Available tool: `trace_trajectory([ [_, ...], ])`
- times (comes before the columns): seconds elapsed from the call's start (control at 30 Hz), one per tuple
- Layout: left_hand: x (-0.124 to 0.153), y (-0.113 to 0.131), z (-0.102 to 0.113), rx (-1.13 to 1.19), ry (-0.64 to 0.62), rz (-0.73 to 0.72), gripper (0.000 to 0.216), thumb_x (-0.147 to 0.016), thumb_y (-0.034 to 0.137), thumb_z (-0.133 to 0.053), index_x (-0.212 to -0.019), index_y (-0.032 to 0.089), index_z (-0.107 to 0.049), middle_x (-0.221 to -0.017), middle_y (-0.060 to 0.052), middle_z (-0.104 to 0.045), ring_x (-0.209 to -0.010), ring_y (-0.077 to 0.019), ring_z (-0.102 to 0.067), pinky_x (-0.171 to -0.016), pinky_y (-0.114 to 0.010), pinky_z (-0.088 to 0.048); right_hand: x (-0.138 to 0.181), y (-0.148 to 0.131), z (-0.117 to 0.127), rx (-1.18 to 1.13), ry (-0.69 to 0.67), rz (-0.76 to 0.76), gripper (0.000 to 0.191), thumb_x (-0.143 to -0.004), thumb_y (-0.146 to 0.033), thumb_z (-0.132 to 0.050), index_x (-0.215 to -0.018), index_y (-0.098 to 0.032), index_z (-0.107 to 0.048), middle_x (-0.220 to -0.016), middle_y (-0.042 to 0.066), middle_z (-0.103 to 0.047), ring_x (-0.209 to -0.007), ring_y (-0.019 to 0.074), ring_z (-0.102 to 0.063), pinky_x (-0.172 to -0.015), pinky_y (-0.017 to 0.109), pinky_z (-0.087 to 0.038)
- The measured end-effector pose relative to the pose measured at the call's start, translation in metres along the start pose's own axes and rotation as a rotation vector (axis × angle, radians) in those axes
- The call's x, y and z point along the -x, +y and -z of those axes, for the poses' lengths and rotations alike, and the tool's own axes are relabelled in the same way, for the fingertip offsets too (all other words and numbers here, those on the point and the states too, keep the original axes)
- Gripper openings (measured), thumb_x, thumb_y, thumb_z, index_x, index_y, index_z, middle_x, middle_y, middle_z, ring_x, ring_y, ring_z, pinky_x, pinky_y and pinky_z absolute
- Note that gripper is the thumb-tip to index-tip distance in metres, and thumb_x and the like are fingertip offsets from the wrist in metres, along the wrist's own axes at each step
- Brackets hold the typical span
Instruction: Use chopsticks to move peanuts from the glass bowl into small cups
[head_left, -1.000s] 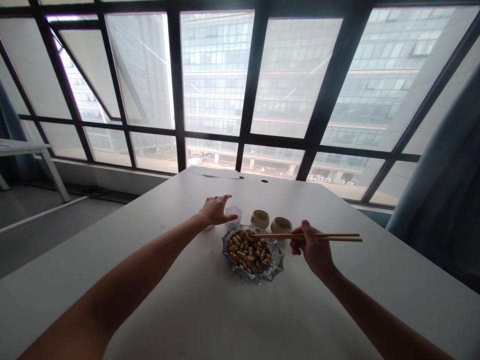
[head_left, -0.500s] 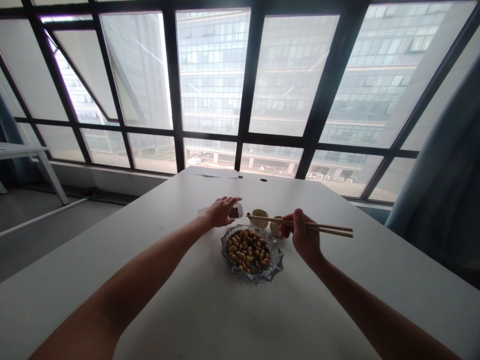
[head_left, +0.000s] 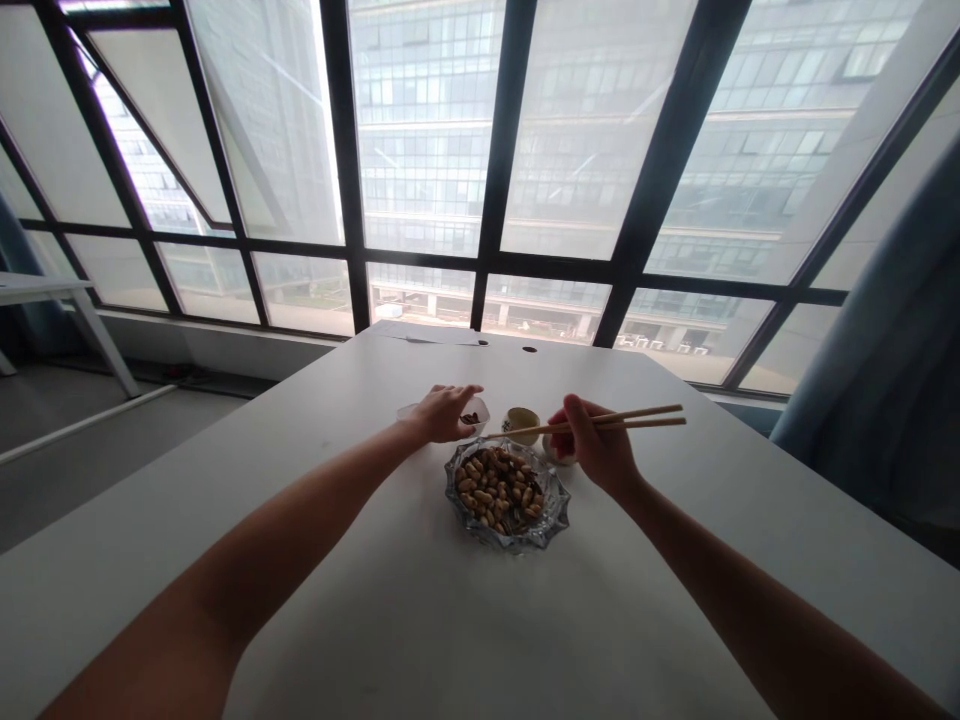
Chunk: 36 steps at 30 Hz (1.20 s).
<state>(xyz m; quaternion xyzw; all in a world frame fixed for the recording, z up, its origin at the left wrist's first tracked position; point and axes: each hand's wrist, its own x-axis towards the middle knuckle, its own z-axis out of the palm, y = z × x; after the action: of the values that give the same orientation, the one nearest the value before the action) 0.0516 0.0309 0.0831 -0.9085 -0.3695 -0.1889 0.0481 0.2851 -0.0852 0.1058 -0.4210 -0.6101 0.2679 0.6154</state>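
Note:
My left hand (head_left: 442, 413) grips a small clear plastic container (head_left: 483, 408) just behind the glass bowl, with its opening tilted toward the right. Small dark pieces (head_left: 470, 418) lie inside it. A pair of wooden chopsticks (head_left: 651, 416) is held in my right hand (head_left: 598, 448), pointing left. Their tips reach close to the container's lower right edge; whether they pinch anything is too small to tell. Below both hands sits a scalloped glass bowl (head_left: 556, 516) full of unshelled peanuts (head_left: 491, 488). A small yellowish cup (head_left: 519, 424) stands behind the chopsticks.
A second small cup (head_left: 553, 455) is partly hidden by my right hand. Papers (head_left: 427, 332) lie at the white table's (head_left: 360, 620) far edge, near two dark round spots. Tall windows rise behind it, and a blue curtain (head_left: 870, 290) hangs at the right.
The chopstick tips have moved slightly left and down, toward the container, while their back ends have risen. My left hand keeps hold of the container. The view has tilted slightly.

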Motion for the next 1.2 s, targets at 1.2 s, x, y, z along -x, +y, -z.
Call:
trace_trajectory([
  [1.2, 0.091, -0.04, -0.044, 0.1, 0.37, 0.404, 0.058, -0.08, 0.049, -0.066, -0.127, 0.022, -0.046, -0.133, -0.013, -0.056, -0.122, -0.0322, -0.055, -0.103, -0.048, -0.047, 0.03, 0.009, 0.013, 0.08, -0.304, -0.197, 0.055, -0.075, -0.07, -0.067, -0.062, -0.017, -0.067, -0.044, 0.002, -0.063, -0.033, 0.0134, -0.057, -0.03, 0.021, -0.043],
])
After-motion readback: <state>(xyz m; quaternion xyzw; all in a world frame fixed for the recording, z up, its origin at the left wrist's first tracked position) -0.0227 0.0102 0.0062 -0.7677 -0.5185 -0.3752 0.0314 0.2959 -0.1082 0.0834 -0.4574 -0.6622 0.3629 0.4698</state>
